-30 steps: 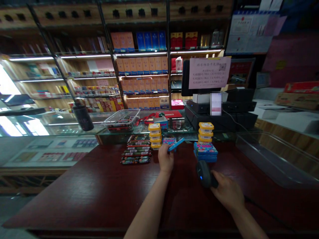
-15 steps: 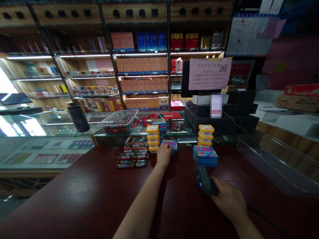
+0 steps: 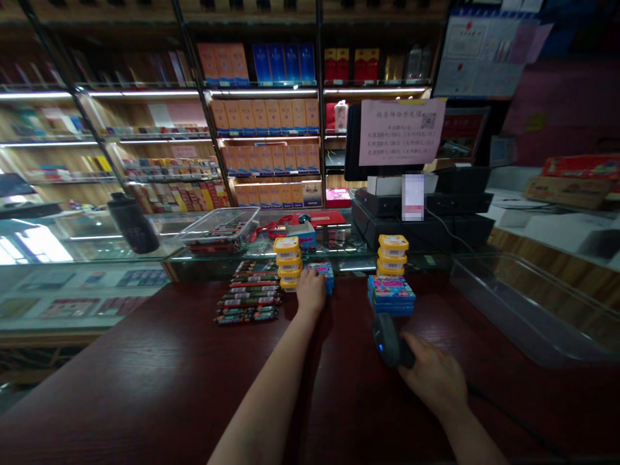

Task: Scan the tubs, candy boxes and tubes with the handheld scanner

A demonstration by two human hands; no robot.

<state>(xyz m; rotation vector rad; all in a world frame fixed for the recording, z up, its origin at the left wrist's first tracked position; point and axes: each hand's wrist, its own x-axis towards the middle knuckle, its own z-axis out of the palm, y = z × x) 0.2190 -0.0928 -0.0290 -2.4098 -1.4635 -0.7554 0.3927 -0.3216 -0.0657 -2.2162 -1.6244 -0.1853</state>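
Two hands out over the dark red worktop point(image 3: 145, 374). Left hand point(image 3: 310, 292) now down on the small pile of blue packets point(image 3: 325, 274), just beside the left stack of yellow tubs point(image 3: 287, 261); a second ago lifted above that spot with one blue packet pinched and tilted in the air. No packet raised any more, so most likely set back on the pile. Fingers bent over the pile's top, palm down; impossible to tell whether anything gripped underneath. Right hand point(image 3: 433, 378) wrapped as before round the handle of the barcode scanner point(image 3: 386, 339), head resting on the worktop and pointing toward the bigger pile of blue packets point(image 3: 391, 294), with a second stack of yellow tubs point(image 3: 392, 254) behind it. Scanner near, not touching, that bigger pile. Rows of dark wrapped bars point(image 3: 249, 297) to the left, untouched.
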